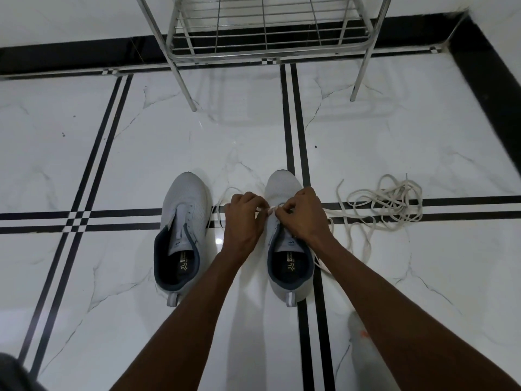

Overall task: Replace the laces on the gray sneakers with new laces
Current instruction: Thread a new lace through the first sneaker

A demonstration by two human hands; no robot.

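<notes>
Two gray sneakers stand side by side on the marble floor (141,153), toes toward the metal rack (265,32), and the work looks to be in its early half. The left sneaker (184,221) shows bare eyelets with no lace in it at all, so its old lace is out and a new one is yet to go in. Both hands are over the right sneaker (284,244), at the front of its eyelet row: the left hand (244,214) and the right hand (300,214) each have fingers curled in a pinch on a white lace (271,209) just where it meets the shoe. Loops of that lace trail off the right sneaker on both sides, one between the two shoes and another beside its heel on the far side from the left sneaker. Judging by this, the threading of the right sneaker has only begun near the toe, with most of its eyelets still to do, and then the whole left sneaker. Beyond the right sneaker, away from the left one, lies a tangled lace pile (386,204) on the floor; whether it holds old laces, new ones or both I cannot tell. Count: two sneakers, two hands, one rack, one tangled pile whose separate laces cannot be counted.
</notes>
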